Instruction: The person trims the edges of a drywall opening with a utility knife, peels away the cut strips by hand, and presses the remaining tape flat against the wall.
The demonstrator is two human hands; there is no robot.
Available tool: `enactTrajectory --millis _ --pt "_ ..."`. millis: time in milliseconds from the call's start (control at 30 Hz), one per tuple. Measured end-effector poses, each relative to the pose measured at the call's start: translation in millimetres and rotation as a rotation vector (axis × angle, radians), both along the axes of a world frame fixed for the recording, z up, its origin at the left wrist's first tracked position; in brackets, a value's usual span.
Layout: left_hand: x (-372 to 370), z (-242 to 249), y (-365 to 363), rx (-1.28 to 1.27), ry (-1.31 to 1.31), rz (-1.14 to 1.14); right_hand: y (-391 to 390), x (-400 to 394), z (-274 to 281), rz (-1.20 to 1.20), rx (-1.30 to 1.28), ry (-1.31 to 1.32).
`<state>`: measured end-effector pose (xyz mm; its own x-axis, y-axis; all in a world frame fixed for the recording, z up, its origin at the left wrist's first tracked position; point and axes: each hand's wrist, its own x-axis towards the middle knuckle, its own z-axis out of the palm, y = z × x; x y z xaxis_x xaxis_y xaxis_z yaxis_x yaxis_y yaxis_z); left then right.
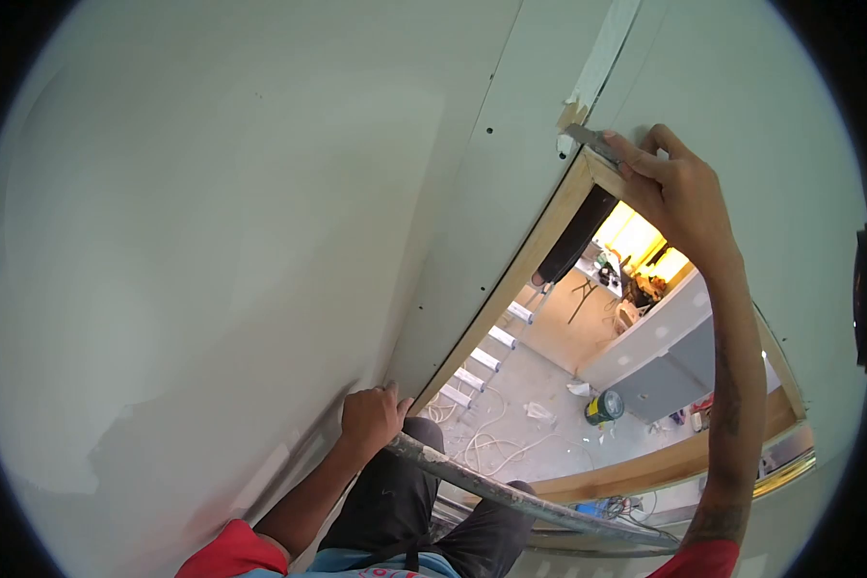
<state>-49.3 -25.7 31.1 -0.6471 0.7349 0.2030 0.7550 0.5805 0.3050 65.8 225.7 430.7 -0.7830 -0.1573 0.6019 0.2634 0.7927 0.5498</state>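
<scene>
My right hand (pixel 684 188) is raised at the upper right, pinching a flat grey putty knife (pixel 592 142). The blade lies against the pale green drywall (pixel 539 87), at the top corner of a wood-framed opening. A strip of whitish joint compound (pixel 609 53) with a torn tan patch runs up the seam from there. At the lower left, my left hand (pixel 374 422) is closed at the bottom end of the wooden frame (pixel 515 279), its fingertips partly hidden. Beside that hand starts a worn metal rail (pixel 511 496), crossing in front of my legs.
Through the opening, a ladder (pixel 486 359) with pale rungs stands below, with another person's dark-clothed leg (pixel 578 236) above it. On the floor lie a white cable (pixel 477 443) and a dark green bucket (pixel 604 407). A cluttered table (pixel 602 275) stands farther back.
</scene>
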Motion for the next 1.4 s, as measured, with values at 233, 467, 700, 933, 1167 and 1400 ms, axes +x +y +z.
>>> enactTrajectory --millis 233,467,700,933,1167,1400 --pt "1 0 2 -0.020 -0.007 0.021 4 0 6 0.153 -0.209 0.164" --pt "1 -2 0 0.034 0.014 0.023 13 -2 -2 0.046 -0.002 0.185" --pt "1 -1 3 0.013 -0.020 0.032 18 -1 -7 0.074 0.003 0.215" --pt "1 -2 -3 0.017 0.039 -0.006 15 0 -4 0.080 -0.068 0.141" --pt "0 5 -5 0.024 0.003 -0.030 7 3 2 0.057 -0.078 0.059" --pt "-1 2 -5 0.042 0.008 -0.034 6 7 -4 0.030 -0.143 0.033"
